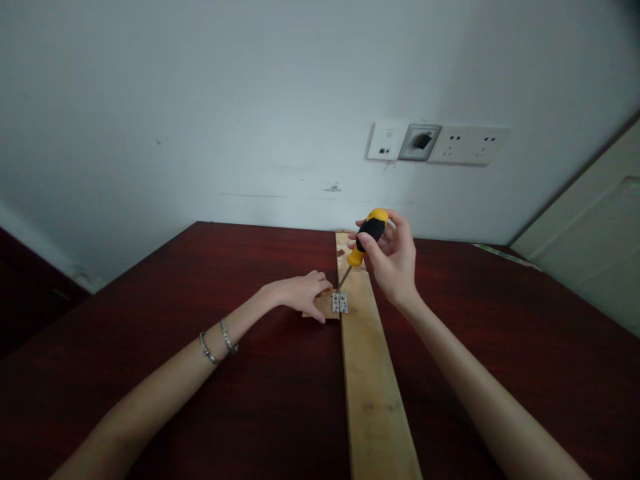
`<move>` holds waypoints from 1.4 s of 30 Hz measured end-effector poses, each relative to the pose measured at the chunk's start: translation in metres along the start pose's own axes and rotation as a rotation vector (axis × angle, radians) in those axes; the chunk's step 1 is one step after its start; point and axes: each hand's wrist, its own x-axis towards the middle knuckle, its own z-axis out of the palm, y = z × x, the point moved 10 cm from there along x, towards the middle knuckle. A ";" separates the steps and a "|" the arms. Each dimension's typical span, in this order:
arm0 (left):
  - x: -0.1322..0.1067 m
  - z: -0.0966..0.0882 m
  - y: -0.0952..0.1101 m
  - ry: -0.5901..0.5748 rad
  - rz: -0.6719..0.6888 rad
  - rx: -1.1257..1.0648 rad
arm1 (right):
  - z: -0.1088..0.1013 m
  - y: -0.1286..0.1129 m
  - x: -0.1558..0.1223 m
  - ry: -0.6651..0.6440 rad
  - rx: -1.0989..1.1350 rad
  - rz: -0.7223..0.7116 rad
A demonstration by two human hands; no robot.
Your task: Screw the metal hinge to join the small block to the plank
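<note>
My right hand (395,257) is closed round the yellow and black handle of a screwdriver (367,235), whose shaft slants down to a small metal hinge (340,303). The hinge bridges a long pale wooden plank (373,387) and a small wooden block (324,306) at the plank's left side. My left hand (300,293) is curled over that small block, fingers pressing it against the plank. Bracelets circle my left wrist.
The plank lies lengthwise on a dark red-brown table (200,320) that runs up to a white wall. Wall sockets and a switch plate (435,143) sit above the table's far edge. A pale door or cabinet (590,247) stands at the right.
</note>
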 end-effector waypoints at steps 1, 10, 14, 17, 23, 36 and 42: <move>0.000 0.000 0.000 0.000 0.001 -0.001 | 0.000 -0.002 0.000 0.007 0.003 -0.007; 0.000 -0.001 0.000 0.004 0.008 0.013 | 0.005 -0.002 -0.003 -0.024 0.008 -0.023; 0.000 0.000 0.000 0.004 0.007 0.010 | 0.007 -0.001 -0.004 -0.042 0.011 -0.020; 0.000 0.000 0.000 0.003 0.006 0.011 | 0.008 -0.002 -0.004 -0.047 -0.001 -0.023; 0.000 0.000 0.001 0.001 0.009 0.006 | 0.009 -0.003 -0.004 -0.054 0.025 -0.019; 0.000 0.001 0.001 -0.007 0.012 -0.005 | 0.004 -0.009 0.002 -0.046 -0.009 -0.042; 0.000 -0.001 0.002 -0.008 0.007 -0.003 | 0.013 -0.006 0.006 -0.062 0.025 0.004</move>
